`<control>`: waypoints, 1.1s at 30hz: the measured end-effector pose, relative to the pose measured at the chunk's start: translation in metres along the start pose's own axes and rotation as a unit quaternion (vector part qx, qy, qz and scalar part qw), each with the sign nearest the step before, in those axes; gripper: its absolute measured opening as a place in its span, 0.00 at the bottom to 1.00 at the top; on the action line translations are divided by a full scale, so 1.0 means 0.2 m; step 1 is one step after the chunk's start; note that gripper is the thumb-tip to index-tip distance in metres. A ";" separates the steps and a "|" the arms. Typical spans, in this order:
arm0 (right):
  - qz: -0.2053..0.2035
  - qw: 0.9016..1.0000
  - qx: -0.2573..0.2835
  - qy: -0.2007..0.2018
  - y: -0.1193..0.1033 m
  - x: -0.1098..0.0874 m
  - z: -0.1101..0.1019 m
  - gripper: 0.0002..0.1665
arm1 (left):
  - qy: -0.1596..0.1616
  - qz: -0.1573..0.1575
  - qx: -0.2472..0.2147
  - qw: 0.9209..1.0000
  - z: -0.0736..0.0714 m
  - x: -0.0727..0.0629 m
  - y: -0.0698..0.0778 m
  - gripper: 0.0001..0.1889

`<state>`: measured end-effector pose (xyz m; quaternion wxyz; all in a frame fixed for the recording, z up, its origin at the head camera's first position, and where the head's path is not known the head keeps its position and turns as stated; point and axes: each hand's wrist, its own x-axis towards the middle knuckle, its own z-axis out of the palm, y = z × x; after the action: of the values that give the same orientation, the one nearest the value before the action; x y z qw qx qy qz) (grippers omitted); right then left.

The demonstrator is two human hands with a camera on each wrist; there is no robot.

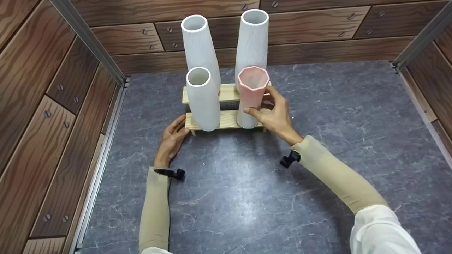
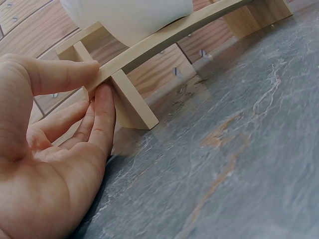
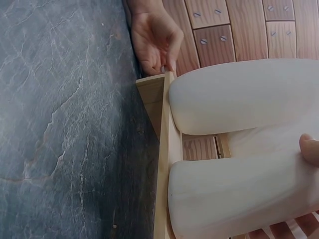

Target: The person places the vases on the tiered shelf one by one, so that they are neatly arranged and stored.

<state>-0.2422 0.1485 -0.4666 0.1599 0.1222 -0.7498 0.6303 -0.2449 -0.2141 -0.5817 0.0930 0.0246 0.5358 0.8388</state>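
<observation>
A pale wooden stand with a front board (image 1: 227,119) and a back board (image 1: 229,93) carries several vases. My left hand (image 1: 171,139) pinches the stand's front left corner, thumb above the board (image 2: 142,52) and fingers beneath it. At the front right, my right hand (image 1: 277,114) grips a vase (image 1: 252,98) with a pink faceted top and white lower body, which stands on the front board. In the right wrist view its white lower part (image 3: 234,196) shows, with my thumb against it. A white vase (image 1: 204,106) stands front left; its base touches the board.
Two taller white vases stand on the back board, one at left (image 1: 200,49) and one at right (image 1: 252,46). The stand rests on a dark marbled surface (image 1: 219,197). Wood-patterned panels (image 1: 310,26) enclose the back and sides, with metal rails (image 1: 100,155) along the edges.
</observation>
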 end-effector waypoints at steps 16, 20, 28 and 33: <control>0.006 1.000 -0.011 -0.005 0.02 0.01 0.00 0.39 | -0.002 -0.001 0.004 1.000 -0.01 0.00 0.00 0.36; 0.006 1.000 -0.016 -0.004 0.02 0.01 0.01 0.39 | -0.003 0.001 0.003 1.000 -0.01 0.00 0.00 0.36; 0.012 1.000 -0.026 -0.002 0.02 0.01 0.01 0.41 | 0.001 -0.002 0.006 1.000 -0.01 0.01 -0.01 0.36; 0.015 0.999 -0.038 -0.001 -0.07 0.00 0.02 0.40 | 0.003 -0.004 0.006 1.000 -0.01 0.01 -0.01 0.36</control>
<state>-0.2375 0.1415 -0.4554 0.1539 0.1053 -0.7751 0.6038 -0.2478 -0.2148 -0.5838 0.0947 0.0201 0.5409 0.8355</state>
